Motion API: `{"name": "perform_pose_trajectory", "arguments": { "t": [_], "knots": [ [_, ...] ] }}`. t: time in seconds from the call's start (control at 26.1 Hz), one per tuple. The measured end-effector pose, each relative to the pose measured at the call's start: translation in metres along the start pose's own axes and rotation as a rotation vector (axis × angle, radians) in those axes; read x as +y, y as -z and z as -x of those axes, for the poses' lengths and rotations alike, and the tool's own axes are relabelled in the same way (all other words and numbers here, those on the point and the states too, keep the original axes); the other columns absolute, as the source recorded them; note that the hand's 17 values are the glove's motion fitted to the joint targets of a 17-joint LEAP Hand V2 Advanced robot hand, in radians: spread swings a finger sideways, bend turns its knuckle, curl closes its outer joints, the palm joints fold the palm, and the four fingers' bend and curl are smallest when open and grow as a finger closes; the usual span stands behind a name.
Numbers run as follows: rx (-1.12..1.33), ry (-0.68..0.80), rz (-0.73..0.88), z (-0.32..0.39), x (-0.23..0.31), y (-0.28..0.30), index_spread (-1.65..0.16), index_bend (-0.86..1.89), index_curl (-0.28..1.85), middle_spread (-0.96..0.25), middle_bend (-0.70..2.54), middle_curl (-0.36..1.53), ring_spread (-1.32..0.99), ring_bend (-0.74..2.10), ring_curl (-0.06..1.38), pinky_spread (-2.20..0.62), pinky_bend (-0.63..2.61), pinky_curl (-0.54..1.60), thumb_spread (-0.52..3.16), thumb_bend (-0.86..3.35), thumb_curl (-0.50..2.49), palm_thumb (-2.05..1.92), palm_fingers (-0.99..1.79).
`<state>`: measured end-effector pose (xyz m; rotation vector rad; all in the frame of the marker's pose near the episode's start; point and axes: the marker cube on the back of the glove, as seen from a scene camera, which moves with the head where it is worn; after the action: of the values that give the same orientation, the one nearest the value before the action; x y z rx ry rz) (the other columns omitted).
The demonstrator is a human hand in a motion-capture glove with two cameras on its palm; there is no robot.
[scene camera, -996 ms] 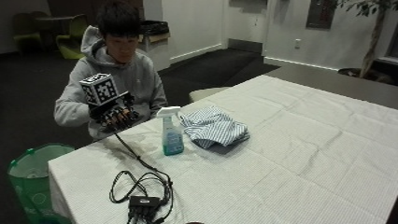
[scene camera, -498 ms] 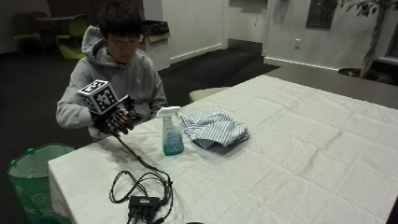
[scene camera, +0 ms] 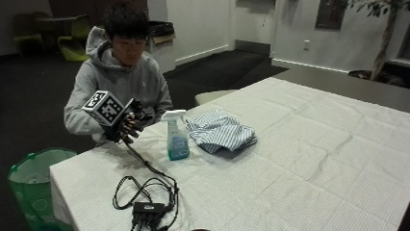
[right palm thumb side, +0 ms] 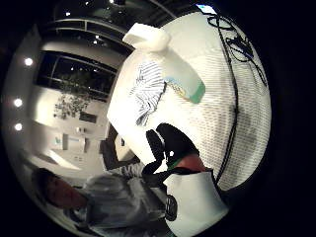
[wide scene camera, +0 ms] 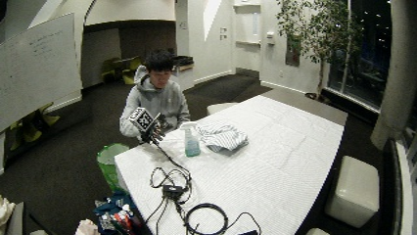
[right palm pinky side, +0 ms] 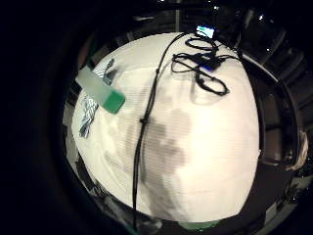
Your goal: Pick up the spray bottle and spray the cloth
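Observation:
A clear spray bottle (scene camera: 176, 135) with blue-green liquid and a white trigger head stands upright on the white table (scene camera: 301, 168), near the person's side. A crumpled blue-and-white striped cloth (scene camera: 220, 131) lies just beside it, on the side away from my hand. My gloved right hand (scene camera: 128, 126) hovers above the table edge, a short way from the bottle, fingers hanging relaxed and holding nothing. The thumb side palm view shows the bottle (right palm thumb side: 170, 64) and the cloth (right palm thumb side: 148, 91) beyond a gloved finger (right palm thumb side: 170, 140). The bottle (right palm pinky side: 100, 89) also shows in the little finger side palm view.
A black cable runs from the glove across the table to a small black box (scene camera: 149, 208) with looped wires near the front edge. A green bin (scene camera: 32, 175) stands on the floor by the table corner. A pale stool (scene camera: 212, 96) sits behind the table.
My hand has come down a little and drifted slightly toward the bottle. The bottle and the cloth have not moved.

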<state>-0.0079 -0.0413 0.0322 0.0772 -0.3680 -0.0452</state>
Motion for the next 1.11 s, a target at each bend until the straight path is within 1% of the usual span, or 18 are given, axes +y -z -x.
{"name": "perform_pose_trajectory", "arguments": {
  "t": [0.19,0.69,0.92,1.11],
  "knots": [
    [-0.06,-0.008,-0.054,0.001,-0.013,-0.01,-0.3,0.1,0.12,0.09,0.3,0.31,0.11,0.34,0.25,0.23,0.81,0.3,0.95,-0.03,0.26,0.53,-0.02],
    [-0.294,-0.023,-0.105,0.006,-0.032,-0.042,-0.3,0.1,0.12,0.1,0.31,0.33,0.12,0.36,0.26,0.24,0.83,0.3,0.93,-0.03,0.27,0.51,-0.04],
    [-0.398,-0.044,-0.103,0.009,-0.042,-0.053,-0.3,0.1,0.12,0.11,0.3,0.33,0.12,0.37,0.26,0.24,0.84,0.3,0.94,-0.02,0.28,0.52,-0.04],
    [-0.524,-0.052,-0.121,0.01,-0.051,-0.066,-0.3,0.1,0.13,0.1,0.3,0.33,0.12,0.38,0.27,0.24,0.84,0.3,0.93,-0.02,0.29,0.56,-0.04]
  ]
}}
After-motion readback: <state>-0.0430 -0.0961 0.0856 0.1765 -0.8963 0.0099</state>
